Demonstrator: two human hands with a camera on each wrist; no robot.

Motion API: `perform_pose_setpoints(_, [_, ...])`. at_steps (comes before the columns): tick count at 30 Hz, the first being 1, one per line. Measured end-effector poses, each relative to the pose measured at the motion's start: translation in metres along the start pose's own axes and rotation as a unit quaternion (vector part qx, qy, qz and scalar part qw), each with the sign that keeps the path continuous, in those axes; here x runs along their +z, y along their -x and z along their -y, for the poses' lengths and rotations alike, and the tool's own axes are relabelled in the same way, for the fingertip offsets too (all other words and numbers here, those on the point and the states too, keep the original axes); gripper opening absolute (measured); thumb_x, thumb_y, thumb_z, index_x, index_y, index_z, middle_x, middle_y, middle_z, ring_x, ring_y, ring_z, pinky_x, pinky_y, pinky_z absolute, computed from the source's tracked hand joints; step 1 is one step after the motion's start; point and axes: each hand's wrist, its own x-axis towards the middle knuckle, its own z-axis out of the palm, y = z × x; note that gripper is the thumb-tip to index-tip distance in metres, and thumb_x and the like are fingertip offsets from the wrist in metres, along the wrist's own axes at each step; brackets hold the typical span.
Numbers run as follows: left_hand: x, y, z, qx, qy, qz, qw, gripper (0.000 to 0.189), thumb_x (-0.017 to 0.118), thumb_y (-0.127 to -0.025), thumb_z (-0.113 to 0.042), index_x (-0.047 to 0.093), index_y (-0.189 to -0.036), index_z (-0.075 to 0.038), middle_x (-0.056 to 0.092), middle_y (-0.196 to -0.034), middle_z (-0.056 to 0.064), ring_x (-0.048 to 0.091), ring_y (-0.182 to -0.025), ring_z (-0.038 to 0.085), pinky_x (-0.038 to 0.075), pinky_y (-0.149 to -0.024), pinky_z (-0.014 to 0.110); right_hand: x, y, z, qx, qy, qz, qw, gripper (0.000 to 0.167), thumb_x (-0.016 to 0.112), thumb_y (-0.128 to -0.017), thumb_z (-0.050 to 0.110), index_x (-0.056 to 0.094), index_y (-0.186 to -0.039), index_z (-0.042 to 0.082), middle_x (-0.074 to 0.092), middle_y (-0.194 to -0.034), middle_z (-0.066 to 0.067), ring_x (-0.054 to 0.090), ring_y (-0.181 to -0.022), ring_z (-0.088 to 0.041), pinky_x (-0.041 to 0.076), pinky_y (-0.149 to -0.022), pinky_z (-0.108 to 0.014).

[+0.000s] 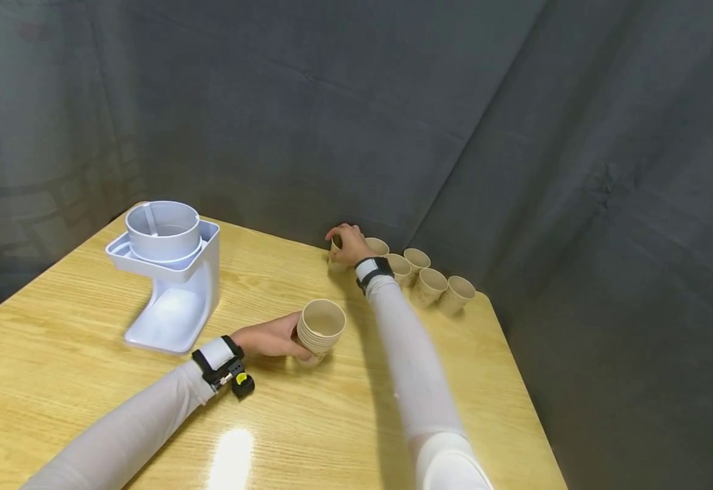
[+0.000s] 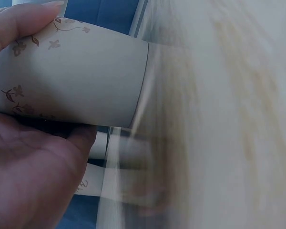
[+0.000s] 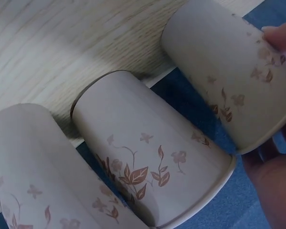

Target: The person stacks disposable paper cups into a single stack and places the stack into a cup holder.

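Observation:
My left hand (image 1: pixel 271 338) grips a stack of nested beige paper cups (image 1: pixel 322 320) upright, low over the middle of the table. In the left wrist view, the outer paper cup (image 2: pixel 81 71) shows a brown flower print between thumb and fingers. Farther off, my right hand (image 1: pixel 349 246) holds a single paper cup (image 1: pixel 335 263) by its upper part, at the table's back edge. The right wrist view shows this held cup (image 3: pixel 224 71) beside another flower-printed cup (image 3: pixel 152 148), with a small gap between them.
Several upright paper cups (image 1: pixel 430 286) stand at the back right of the wooden table (image 1: pixel 283 422). To the left is a pale stand (image 1: pixel 175 306) with a round bowl-like part (image 1: pixel 163 235) on top. A dark curtain (image 1: pixel 332 122) hangs behind the table.

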Motion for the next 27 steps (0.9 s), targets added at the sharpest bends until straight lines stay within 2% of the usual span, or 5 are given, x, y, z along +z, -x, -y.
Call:
perform_pose_setpoints(9, [-0.001,0.0,0.001,0.005,0.002,0.004,1.0,0.082,0.077,-0.078,-0.008,0.031,-0.146,-0.008,0.048,-0.139,0.014,0.044,-0.132,0.03,0.027,-0.116,0.05,-0.003,0.003,0.002,0.011,0.0,0.011,0.9999,0.047,0.082,-0.073,0.022,0.066,-0.117,0.016,0.058,-0.126,-0.009,0.041,-0.124,-0.036,0.036,-0.103,-0.051])
perform_pose_setpoints(17, [0.0,0.0,0.002,0.004,-0.002,0.006,1.0,0.082,0.078,-0.078,-0.01,0.031,-0.145,-0.008,0.049,-0.139,0.014,0.044,-0.131,0.03,0.028,-0.116,0.051,0.015,0.002,-0.001,0.005,0.024,-0.007,0.9997,0.036,0.079,-0.074,0.025,0.067,-0.107,0.019,0.059,-0.115,-0.006,0.045,-0.117,-0.032,0.047,-0.092,-0.047])
perform_pose_setpoints(27, [-0.004,0.0,0.001,0.004,-0.005,0.007,1.0,0.078,0.076,-0.079,-0.008,0.033,-0.144,-0.006,0.049,-0.137,0.015,0.046,-0.129,0.03,0.031,-0.114,0.051,0.024,0.011,0.016,-0.01,0.049,-0.032,0.9982,0.034,0.076,-0.074,0.029,0.065,-0.104,0.018,0.057,-0.111,-0.002,0.05,-0.106,-0.024,0.05,-0.082,-0.039])
